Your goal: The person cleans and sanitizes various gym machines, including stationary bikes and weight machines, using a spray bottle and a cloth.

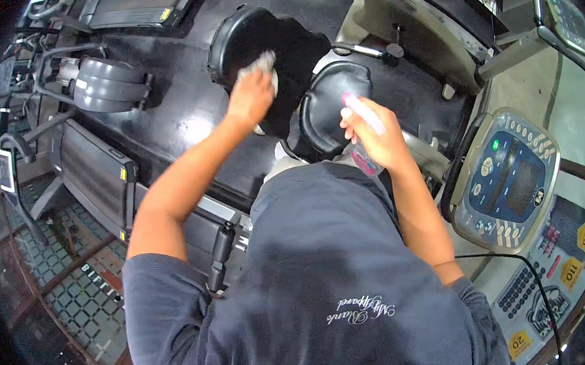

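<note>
My left hand (252,99) is closed on a light-coloured cloth (265,65), which lies against the black padded backrest (241,37) of an exercise machine. My right hand (382,136) is wrapped round a clear spray bottle (366,160) with a pink and white spray head, held up over the black seat (337,92). The bottle is tilted, and part of it is hidden behind my fingers. The seat sits close in front of my body, to the right of the backrest.
To the right is a machine console (514,173) with buttons and a screen; a second console (571,22) stands farther back. Treadmills (93,168) and a grey rounded machine part (110,84) are on the left. A black cable (522,258) hangs at lower right. The floor (180,88) is dark and shiny.
</note>
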`<state>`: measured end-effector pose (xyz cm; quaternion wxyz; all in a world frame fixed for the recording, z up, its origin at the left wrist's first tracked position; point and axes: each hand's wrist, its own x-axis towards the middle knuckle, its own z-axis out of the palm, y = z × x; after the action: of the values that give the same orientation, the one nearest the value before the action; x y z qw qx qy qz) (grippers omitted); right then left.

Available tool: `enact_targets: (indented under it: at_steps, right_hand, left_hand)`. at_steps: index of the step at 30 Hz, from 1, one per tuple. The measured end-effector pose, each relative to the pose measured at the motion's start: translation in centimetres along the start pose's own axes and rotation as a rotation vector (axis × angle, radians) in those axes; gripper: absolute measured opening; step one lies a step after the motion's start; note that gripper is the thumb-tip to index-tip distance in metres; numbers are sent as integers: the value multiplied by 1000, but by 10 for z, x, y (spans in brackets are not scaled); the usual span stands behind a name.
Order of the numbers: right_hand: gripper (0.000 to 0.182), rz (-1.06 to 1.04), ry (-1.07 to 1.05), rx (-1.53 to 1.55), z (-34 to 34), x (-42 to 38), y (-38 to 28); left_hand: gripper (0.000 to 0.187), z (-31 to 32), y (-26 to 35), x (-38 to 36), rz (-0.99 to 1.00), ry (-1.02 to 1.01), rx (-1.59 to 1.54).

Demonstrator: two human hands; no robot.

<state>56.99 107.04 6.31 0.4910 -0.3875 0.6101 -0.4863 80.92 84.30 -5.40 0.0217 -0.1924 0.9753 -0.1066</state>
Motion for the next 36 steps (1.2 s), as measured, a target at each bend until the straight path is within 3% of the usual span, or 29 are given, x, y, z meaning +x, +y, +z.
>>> enact_targets:
  at_steps: [1, 2, 6, 11, 14, 16, 19, 20, 22, 26, 28, 32, 36]
  right_hand:
    - [17, -17, -11, -17, -1, 0, 2]
    - [17, -13, -5, -26, -1, -1, 1]
    - [18, -16, 44, 12, 1, -3, -2]
    - [18, -18, 48, 8, -1, 0, 8]
    - [18, -1, 52, 18, -1, -3, 6]
    - [18, -2, 56, 35, 0, -5, 3]
    - [19, 3, 43, -17, 1, -8, 8]
    - [20, 5, 51, -23, 0, -10, 8]
    - [22, 4, 71, -35, 0, -12, 7]
    - [24, 0, 88, -2, 0, -13, 8]
    - [23, 12, 98, 13, 0, -14, 9]
    - [24, 16, 146, 39, 2, -20, 12]
    - [19, 110, 97, -66, -5, -27, 19]
  left_hand:
    - [37, 25, 15, -16, 37, -64, 20]
    - [31, 49, 24, -29, 119, 65, 40]
    - [25, 12, 11, -20, 126, -90, -72]
    - [16, -101, -54, 45, -7, 337, 107]
    - [15, -120, -57, 59, -177, 444, 178]
    - [20, -86, -43, 52, -124, 471, 276]
    - [25, -23, -6, 25, -76, 24, 85]
    - [24, 9, 5, 11, -45, 87, 139]
    - [18, 9, 12, 2, 102, 85, 185]
    - [18, -35, -26, 40, 30, 83, 136]
    - [17, -74, -47, 69, 46, 216, 147]
    - [15, -57, -31, 84, -77, 415, 150]
    - [17, 26, 13, 47, -28, 143, 32]
